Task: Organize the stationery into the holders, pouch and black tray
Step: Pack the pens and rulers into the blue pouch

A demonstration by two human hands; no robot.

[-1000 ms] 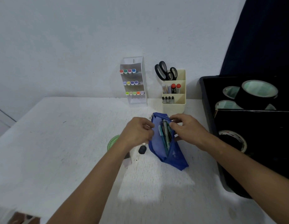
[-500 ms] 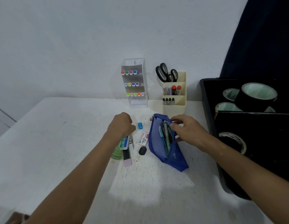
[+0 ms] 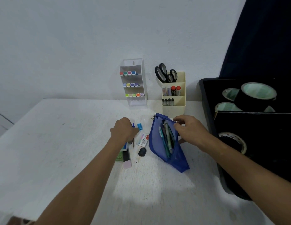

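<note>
A blue mesh pouch point(image 3: 157, 143) lies open on the white table with several pens point(image 3: 166, 137) inside. My right hand point(image 3: 188, 129) pinches the pouch's right rim and holds the mouth apart. My left hand point(image 3: 124, 130) is curled down over a thin metal compass point(image 3: 133, 142) with a blue top, left of the pouch. Loose items lie between the hands: a blue sharpener point(image 3: 139, 126), a small white packet point(image 3: 143, 139), a black cap-like piece point(image 3: 142, 151). A black and pink block point(image 3: 127, 162) and a green ruler point(image 3: 119, 158) are partly hidden under my left forearm.
A white tiered holder point(image 3: 138, 103) with coloured markers stands against the wall. Beside it is a cream holder point(image 3: 174, 109) with scissors point(image 3: 162, 73) and pens. A black tray point(image 3: 206, 103) with tape rolls point(image 3: 255, 96) fills the right side.
My left hand left the pouch, moved left and came down onto the compass. The loose items it had covered now show. My right hand stayed on the pouch rim.
</note>
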